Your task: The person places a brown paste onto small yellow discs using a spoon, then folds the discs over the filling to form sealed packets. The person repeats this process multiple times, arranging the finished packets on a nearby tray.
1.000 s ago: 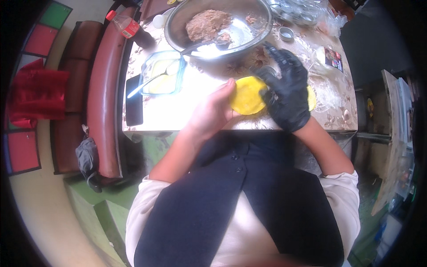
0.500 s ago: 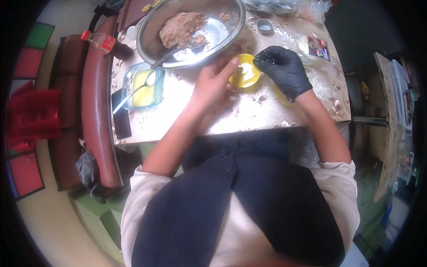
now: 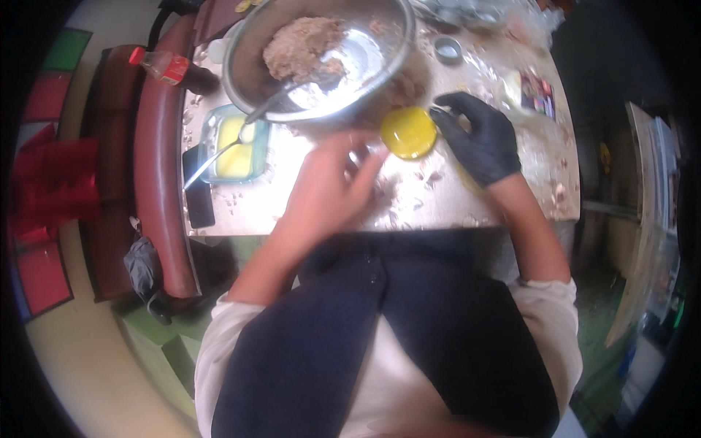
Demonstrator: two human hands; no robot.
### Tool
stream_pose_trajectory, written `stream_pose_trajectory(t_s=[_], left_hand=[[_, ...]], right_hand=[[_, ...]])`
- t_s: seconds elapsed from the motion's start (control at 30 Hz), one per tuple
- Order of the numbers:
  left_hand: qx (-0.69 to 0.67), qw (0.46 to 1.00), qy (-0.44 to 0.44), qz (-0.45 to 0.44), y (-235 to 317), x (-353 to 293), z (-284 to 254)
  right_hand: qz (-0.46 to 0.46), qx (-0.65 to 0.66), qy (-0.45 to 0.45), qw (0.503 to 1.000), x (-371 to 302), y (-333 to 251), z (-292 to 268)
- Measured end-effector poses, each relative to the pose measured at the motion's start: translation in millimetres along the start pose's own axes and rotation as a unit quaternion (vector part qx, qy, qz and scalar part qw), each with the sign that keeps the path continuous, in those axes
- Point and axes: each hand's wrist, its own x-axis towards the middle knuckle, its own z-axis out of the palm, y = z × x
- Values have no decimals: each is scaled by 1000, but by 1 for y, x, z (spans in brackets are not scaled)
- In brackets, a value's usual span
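A round, shiny yellow disc (image 3: pixel 409 133) is over the front middle of the table, its surface glossy. My right hand (image 3: pixel 478 139), in a black glove, has its fingertips at the disc's upper right edge and appears to pinch it there. My bare left hand (image 3: pixel 328 182) is just left of the disc, thumb toward its lower left edge. Motion smears its fingertips, so whether they touch the disc or hold anything is unclear. Under my right wrist, part of another yellow round thing (image 3: pixel 469 179) shows on the table.
A large metal bowl (image 3: pixel 237 93) holds minced meat (image 3: pixel 303 45) and a spoon. Left of it are a glass container (image 3: pixel 263 157) of yellow contents with a spoon across it, a dark phone (image 3: pixel 198 197) and a cola bottle (image 3: pixel 175 71). A small metal ring (image 3: pixel 447 50) and clear plastic (image 3: pixel 537 142) lie right.
My left hand has drawn back left and down from the disc it was touching. The disc and my right hand sit slightly lower and farther right in the picture; the view has shifted a little.
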Motion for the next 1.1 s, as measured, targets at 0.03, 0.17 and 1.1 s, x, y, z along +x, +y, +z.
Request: stream_pose_trajectory(t_s=[0.03, 0.17, 1.1], left_hand=[[16, 992, 53, 112, 3, -4, -15], [242, 906, 223, 268, 0, 8, -80], [335, 941, 0, 41, 0, 150, -132]], right_hand=[[-16, 24, 16, 999, 1, 0, -5], [-66, 141, -38, 987, 9, 3, -17], [174, 511, -147, 829, 40, -31, 29]])
